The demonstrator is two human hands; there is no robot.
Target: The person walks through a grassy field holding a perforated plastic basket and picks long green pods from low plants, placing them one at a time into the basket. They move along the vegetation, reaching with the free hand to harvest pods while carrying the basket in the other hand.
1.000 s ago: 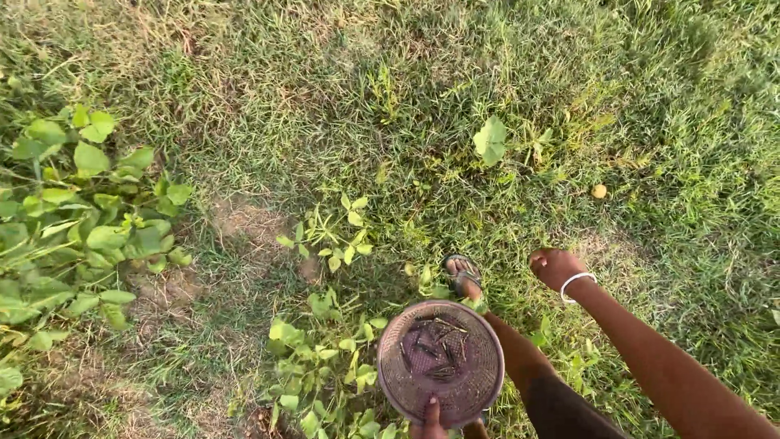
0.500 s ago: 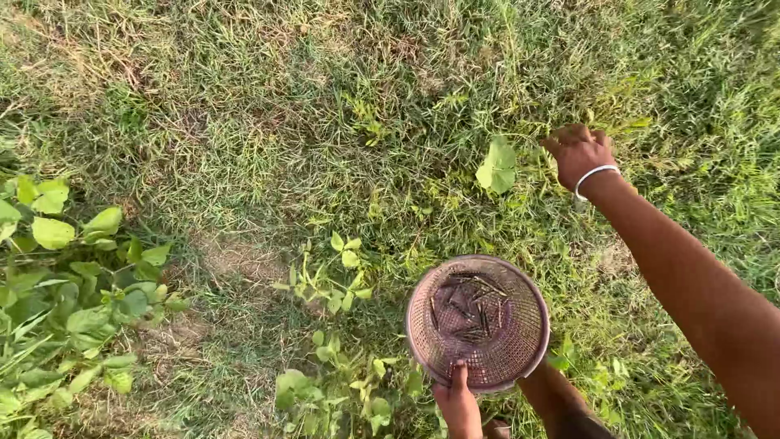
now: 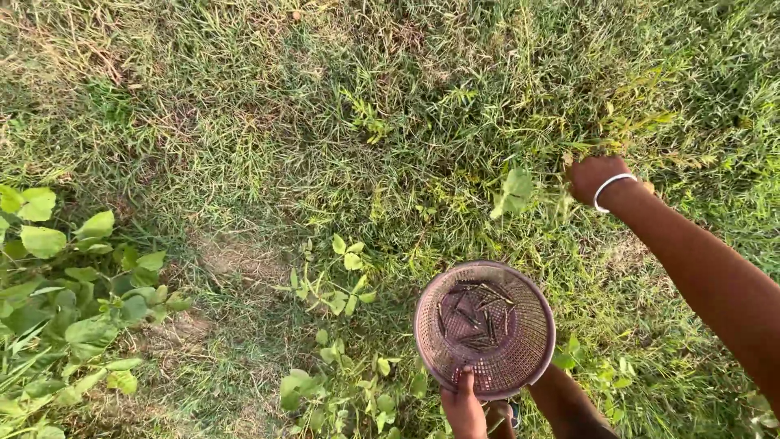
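While the left hand (image 3: 465, 404) keeps its closed grip on the near rim of the round mesh basket (image 3: 485, 329) of dark pods, the right hand (image 3: 591, 178), wearing a white bangle (image 3: 611, 189), has reached farther out into the grass (image 3: 244, 122) beside a broad leaf (image 3: 515, 191); its fingers are hidden, so their grip cannot be told.

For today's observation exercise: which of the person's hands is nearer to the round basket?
Left. The left hand grips the basket by its near rim; the right hand is stretched out into the grass well beyond it.
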